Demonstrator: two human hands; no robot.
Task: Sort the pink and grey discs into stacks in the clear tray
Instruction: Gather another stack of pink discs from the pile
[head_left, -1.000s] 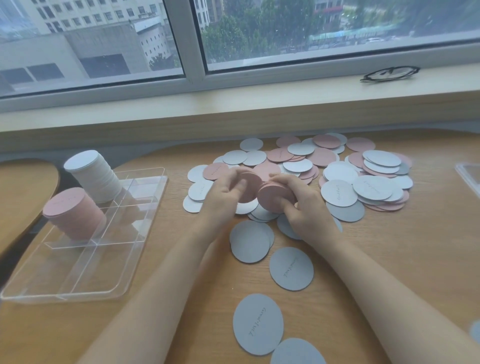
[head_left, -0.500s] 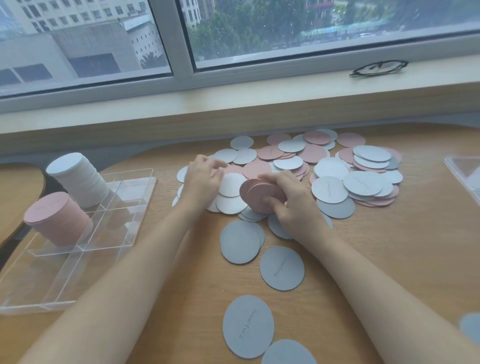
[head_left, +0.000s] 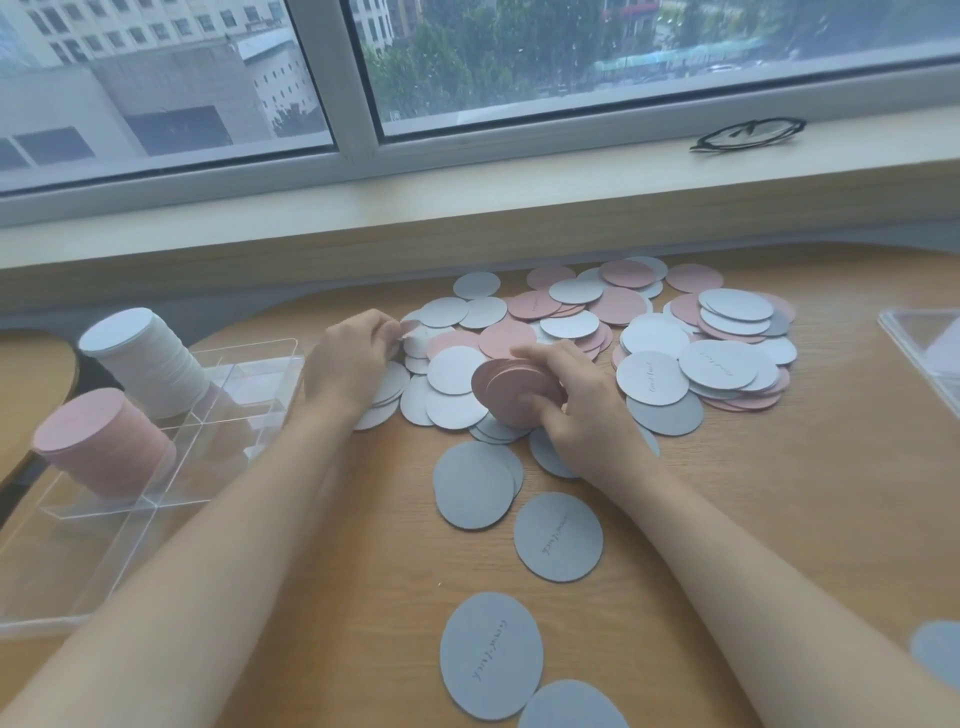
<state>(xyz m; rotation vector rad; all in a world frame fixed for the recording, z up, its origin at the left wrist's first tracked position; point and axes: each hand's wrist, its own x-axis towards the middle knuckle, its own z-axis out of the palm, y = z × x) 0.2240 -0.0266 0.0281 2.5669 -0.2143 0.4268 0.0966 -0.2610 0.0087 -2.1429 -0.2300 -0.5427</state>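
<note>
A loose pile of pink and grey discs (head_left: 654, 332) covers the middle of the wooden table. My right hand (head_left: 582, 410) grips a small stack of pink discs (head_left: 506, 387) held on edge above the pile. At the pile's left edge, my left hand (head_left: 348, 358) pinches the rim of one pink disc (head_left: 409, 327). The clear tray (head_left: 156, 499) lies at the left, holding a tall pink stack (head_left: 98, 441) near me and a tall grey stack (head_left: 145, 358) behind it. Both stacks lean.
Several grey discs (head_left: 558, 535) lie scattered near me on the table. A second clear tray (head_left: 924, 353) shows at the right edge. Black glasses (head_left: 748, 134) rest on the window sill behind the table. A dark gap separates this table from another at far left.
My left hand left the pink stack, moved left to the pile's edge and pinched a pink disc there. My right hand kept holding the stack almost in place.
</note>
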